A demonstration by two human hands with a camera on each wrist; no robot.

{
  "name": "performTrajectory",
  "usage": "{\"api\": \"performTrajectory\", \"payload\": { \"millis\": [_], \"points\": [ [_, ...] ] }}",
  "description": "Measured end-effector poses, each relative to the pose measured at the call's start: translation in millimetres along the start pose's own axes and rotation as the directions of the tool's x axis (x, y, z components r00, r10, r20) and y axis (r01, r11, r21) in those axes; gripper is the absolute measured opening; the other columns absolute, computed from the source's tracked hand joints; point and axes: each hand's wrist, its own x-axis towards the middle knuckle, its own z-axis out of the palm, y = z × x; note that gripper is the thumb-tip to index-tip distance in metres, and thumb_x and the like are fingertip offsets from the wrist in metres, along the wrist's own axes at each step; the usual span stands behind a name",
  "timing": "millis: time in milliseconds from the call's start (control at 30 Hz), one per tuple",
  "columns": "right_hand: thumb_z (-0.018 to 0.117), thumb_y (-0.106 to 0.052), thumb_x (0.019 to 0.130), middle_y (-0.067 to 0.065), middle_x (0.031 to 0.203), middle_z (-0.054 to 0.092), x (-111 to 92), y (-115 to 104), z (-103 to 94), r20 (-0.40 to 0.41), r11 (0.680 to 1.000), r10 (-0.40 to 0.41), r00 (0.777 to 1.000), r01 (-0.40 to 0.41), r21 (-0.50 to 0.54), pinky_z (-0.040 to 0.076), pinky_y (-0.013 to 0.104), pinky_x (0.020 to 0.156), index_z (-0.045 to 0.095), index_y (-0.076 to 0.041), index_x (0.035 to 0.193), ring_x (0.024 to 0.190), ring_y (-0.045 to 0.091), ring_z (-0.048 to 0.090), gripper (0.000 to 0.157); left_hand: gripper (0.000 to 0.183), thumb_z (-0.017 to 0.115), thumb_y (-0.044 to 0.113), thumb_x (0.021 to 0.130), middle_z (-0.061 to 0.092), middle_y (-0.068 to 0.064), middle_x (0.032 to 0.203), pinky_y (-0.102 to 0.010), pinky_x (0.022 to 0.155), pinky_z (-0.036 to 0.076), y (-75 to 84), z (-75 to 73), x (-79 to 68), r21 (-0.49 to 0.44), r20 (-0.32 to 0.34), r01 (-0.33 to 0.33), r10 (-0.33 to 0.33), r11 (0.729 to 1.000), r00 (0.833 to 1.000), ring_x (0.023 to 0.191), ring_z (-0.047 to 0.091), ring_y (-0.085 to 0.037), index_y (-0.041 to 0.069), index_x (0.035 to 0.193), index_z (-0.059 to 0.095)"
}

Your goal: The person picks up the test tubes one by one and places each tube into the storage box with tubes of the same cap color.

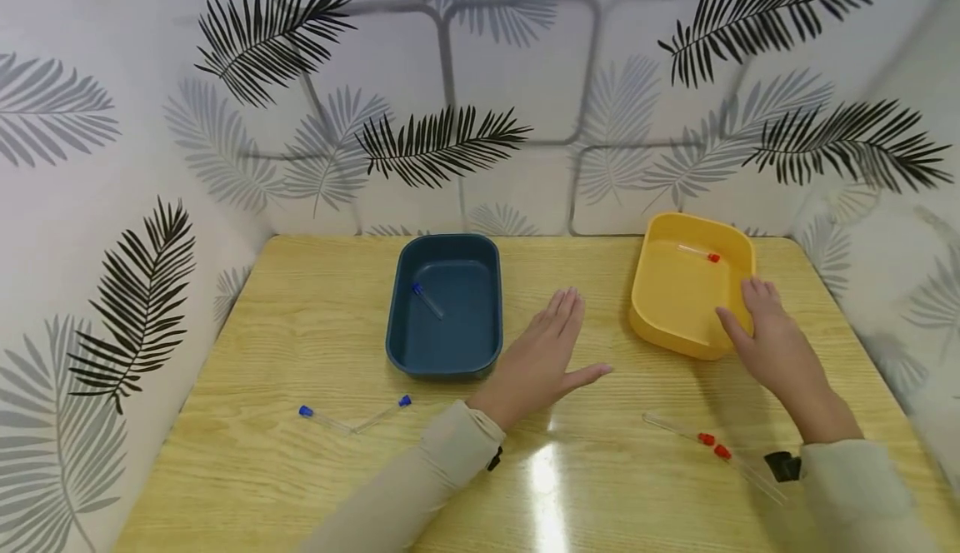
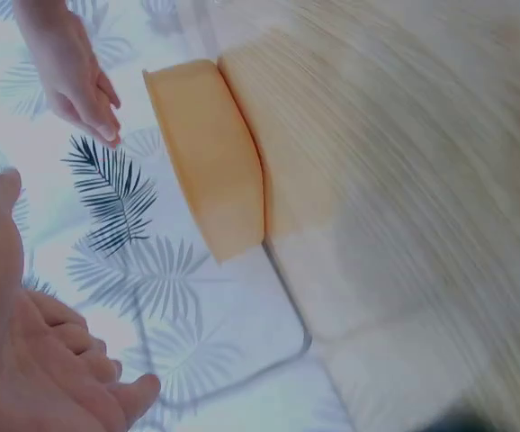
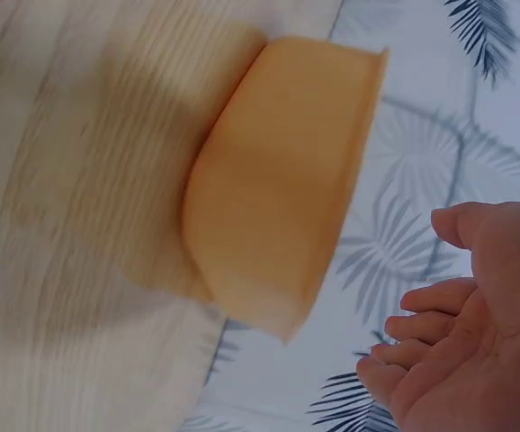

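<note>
My left hand (image 1: pixel 536 361) hovers with its fingers straight and thumb spread, just right of the dark blue bin (image 1: pixel 450 345). Over at the right side of the yellow bin (image 1: pixel 671 303), my right hand (image 1: pixel 783 353) has extended fingers near the rim; whether it touches cannot be told. Neither palm holds anything. The right wrist view has a gap between the right hand (image 3: pixel 485 333) and the yellow bin (image 3: pixel 273 171). One clear tube with a red cap (image 1: pixel 713 257) lies in the yellow bin. Inside the blue bin lies a blue-capped tube (image 1: pixel 430 301).
Two blue-capped tubes (image 1: pixel 326 421) (image 1: pixel 382 414) lie on the wooden table (image 1: pixel 300 311), left of the left forearm. Two red-capped tubes (image 1: pixel 678 429) (image 1: pixel 750 474) rest below the yellow bin, near the right sleeve. A leaf-patterned covering (image 1: pixel 517 195) rises behind the table.
</note>
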Motion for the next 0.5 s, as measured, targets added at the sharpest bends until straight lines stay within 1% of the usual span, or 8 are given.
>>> {"api": "performTrajectory", "payload": {
  "millis": [100, 167, 267, 367, 433, 500],
  "points": [
    [0.030, -0.045, 0.093, 0.030, 0.141, 0.000, 5.5, 12.5, -1.1, 0.022, 1.000, 0.014, 1.000, -0.014, -0.004, 0.005, 0.058, 0.098, 0.005, 0.010, 0.137, 0.130, 0.036, -0.007, 0.075, 0.085, 0.020, 0.064, 0.085, -0.004, -0.011, 0.147, -0.032, 0.106, 0.011, 3.3, 7.2, 14.5, -0.029, -0.013, 0.023, -0.023, 0.999, 1.000, 0.133, -0.007, -0.019, 0.004, 0.141, -0.002],
    [0.029, -0.046, 0.093, 0.031, 0.140, 0.001, 10.4, 18.9, -0.4, 0.032, 1.000, 0.011, 0.999, -0.011, -0.011, 0.006, 0.058, 0.098, 0.005, 0.012, 0.136, 0.130, 0.038, -0.007, 0.075, 0.085, 0.020, 0.063, 0.085, -0.006, -0.010, 0.147, -0.032, 0.106, 0.012, 4.8, 13.3, 24.0, -0.052, -0.008, 0.044, -0.045, 0.998, 0.999, 0.133, -0.007, -0.019, 0.005, 0.141, -0.004],
    [0.029, -0.046, 0.093, 0.033, 0.139, 0.002, 18.3, 24.9, 0.4, 0.048, 1.000, 0.006, 0.999, -0.005, -0.022, 0.006, 0.059, 0.098, 0.007, 0.013, 0.135, 0.129, 0.040, -0.005, 0.076, 0.086, 0.020, 0.065, 0.084, -0.007, -0.009, 0.146, -0.032, 0.105, 0.013, 7.6, 23.9, 39.3, -0.093, -0.005, 0.077, -0.077, 0.993, 0.997, 0.133, -0.007, -0.018, 0.005, 0.141, -0.005],
    [0.029, -0.047, 0.093, 0.035, 0.138, 0.002, 25.5, 28.2, 0.1, 0.062, 1.000, 0.012, 0.998, -0.010, -0.023, 0.005, 0.058, 0.098, 0.006, 0.014, 0.135, 0.128, 0.043, -0.004, 0.077, 0.089, 0.020, 0.068, 0.081, -0.009, -0.008, 0.146, -0.030, 0.106, 0.011, 13.6, 36.5, 54.9, -0.125, 0.012, 0.105, -0.104, 0.987, 0.994, 0.132, -0.008, -0.017, 0.007, 0.140, -0.007],
    [0.028, -0.048, 0.093, 0.036, 0.137, 0.001, 29.2, 30.3, 0.4, 0.079, 1.000, 0.024, 0.997, -0.022, -0.018, 0.004, 0.059, 0.098, 0.005, 0.014, 0.135, 0.127, 0.045, -0.004, 0.079, 0.090, 0.019, 0.069, 0.080, -0.007, -0.008, 0.146, -0.029, 0.106, 0.009, 19.9, 44.7, 64.5, -0.128, 0.025, 0.112, -0.110, 0.985, 0.994, 0.132, -0.007, -0.017, 0.006, 0.141, -0.006],
    [0.028, -0.048, 0.093, 0.037, 0.136, -0.001, 32.3, 33.5, 2.1, 0.097, 0.999, 0.033, 0.995, -0.032, -0.016, 0.004, 0.059, 0.097, 0.003, 0.014, 0.135, 0.126, 0.046, -0.004, 0.080, 0.091, 0.018, 0.069, 0.081, -0.002, -0.011, 0.147, -0.028, 0.105, 0.008, 26.8, 52.5, 73.0, -0.105, 0.031, 0.104, -0.101, 0.989, 0.994, 0.133, -0.003, -0.018, 0.004, 0.141, -0.003]
  ]
}}
